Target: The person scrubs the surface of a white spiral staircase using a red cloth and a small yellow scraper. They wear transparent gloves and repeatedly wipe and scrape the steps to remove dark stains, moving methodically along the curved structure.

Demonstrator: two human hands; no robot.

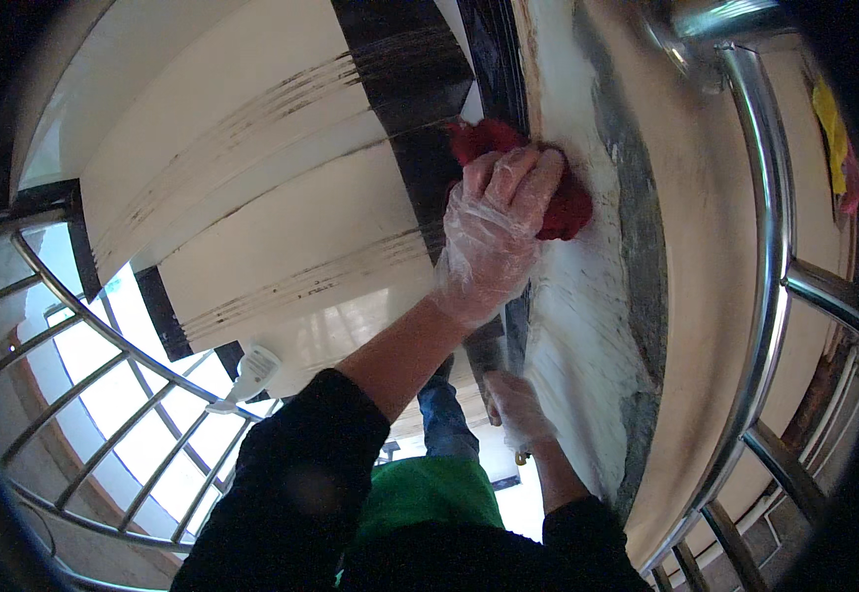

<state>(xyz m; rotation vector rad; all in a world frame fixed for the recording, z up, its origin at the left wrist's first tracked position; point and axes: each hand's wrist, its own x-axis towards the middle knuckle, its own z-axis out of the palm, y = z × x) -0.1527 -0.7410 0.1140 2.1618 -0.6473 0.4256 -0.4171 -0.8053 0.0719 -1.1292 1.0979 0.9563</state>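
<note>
My left hand (492,229), in a clear plastic glove, presses a dark red cloth (570,203) to the edge where the stair meets a pale, streaked wall strip (577,311). Its fingers are bent over the cloth. Lower down by the same wall is my right hand (522,411), gloved too and closed around a tool with a brown handle (492,411); its far end is not clear. Beneath my left arm run cream stair treads (304,192) with dark ribbed lines and a black band (407,89) along their wall side.
A white plastic tool (256,370), perhaps a brush, lies at the open side of the stair. Metal railing bars (111,362) curve along the left, before a bright gap. On the right a shiny steel handrail (770,222) rises. A yellow cloth-like thing (829,133) shows beyond it.
</note>
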